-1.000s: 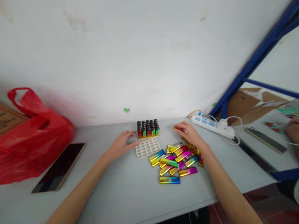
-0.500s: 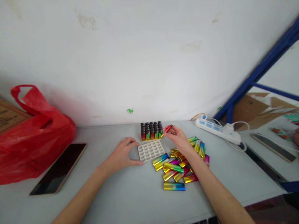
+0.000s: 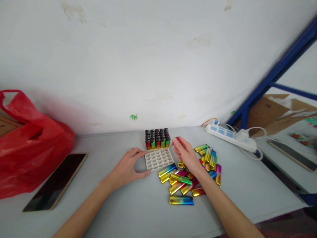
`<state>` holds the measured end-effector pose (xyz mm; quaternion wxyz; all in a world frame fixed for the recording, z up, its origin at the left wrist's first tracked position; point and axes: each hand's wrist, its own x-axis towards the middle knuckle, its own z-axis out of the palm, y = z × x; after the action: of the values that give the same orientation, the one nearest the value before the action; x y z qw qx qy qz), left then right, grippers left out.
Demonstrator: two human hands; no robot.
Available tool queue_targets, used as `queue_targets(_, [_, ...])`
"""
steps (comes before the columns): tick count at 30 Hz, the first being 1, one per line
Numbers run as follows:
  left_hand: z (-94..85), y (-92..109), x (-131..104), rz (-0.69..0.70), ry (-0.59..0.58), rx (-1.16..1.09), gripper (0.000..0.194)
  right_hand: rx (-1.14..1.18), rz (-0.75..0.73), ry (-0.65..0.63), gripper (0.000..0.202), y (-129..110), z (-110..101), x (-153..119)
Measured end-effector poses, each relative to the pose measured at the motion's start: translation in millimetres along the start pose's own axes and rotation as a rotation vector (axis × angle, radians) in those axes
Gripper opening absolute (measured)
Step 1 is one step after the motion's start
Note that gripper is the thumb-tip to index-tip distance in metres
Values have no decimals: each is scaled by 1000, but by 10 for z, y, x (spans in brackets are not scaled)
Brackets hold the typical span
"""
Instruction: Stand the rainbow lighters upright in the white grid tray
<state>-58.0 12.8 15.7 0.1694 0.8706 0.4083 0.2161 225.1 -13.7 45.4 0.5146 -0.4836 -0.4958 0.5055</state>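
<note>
My left hand spans the left end of a white tray with rows of small hollows. Its fingertips touch the upper left corner and the thumb the lower left one, so it grips the tray between them. My right hand is closed round a red lighter, of which only the top end shows; the rest is hidden by the fingers. Right behind the tray stands a block of upright lighters with black tops. A loose heap of shiny, many-coloured lighters lies under and beside my right forearm.
At the left stand a red plastic bag and, in front of it, a dark phone. A white power strip with cables lies at the back right, by a blue metal frame. A pale wall rises behind the table.
My right hand has turned and drawn the red lighter upright and slightly away from the block of lighters. My left hand stays at the tray. The view has shifted a little.
</note>
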Motion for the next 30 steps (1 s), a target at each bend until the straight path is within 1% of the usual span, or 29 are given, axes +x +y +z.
queue_targets(3, [8,-11,12,3,-11,-10,58,-256,-99,90,64,44,72,-43])
queue_targets(6, [11,-9,18,-2,-27,-10,55,-446,-154,168,64,78,111,-76])
queue_targets(9, [0,2,20,-13,-41,-11,54,-542,-185,260,57,105,127,-82])
queue_targets(11, [-7,2,20,-17,-46,-16,54,-565,-183,288,51,128,127,-70])
queue_targets(15, [-2,-20,17,-8,-35,-18,56,-586,-171,249,44,147,116,-49])
queue_targets(19, [10,-29,6,8,-33,3,57,-603,-203,233,52,99,119,-66])
queue_targets(22, [7,-10,3,-6,-31,11,60,-607,-219,187,56,66,128,-81])
queue_targets(25, [-2,18,12,-22,-28,7,60,-632,-236,156,49,75,134,-83])
queue_targets(30, [-4,35,27,-34,-17,-1,55,-665,-263,186,41,129,155,-81])
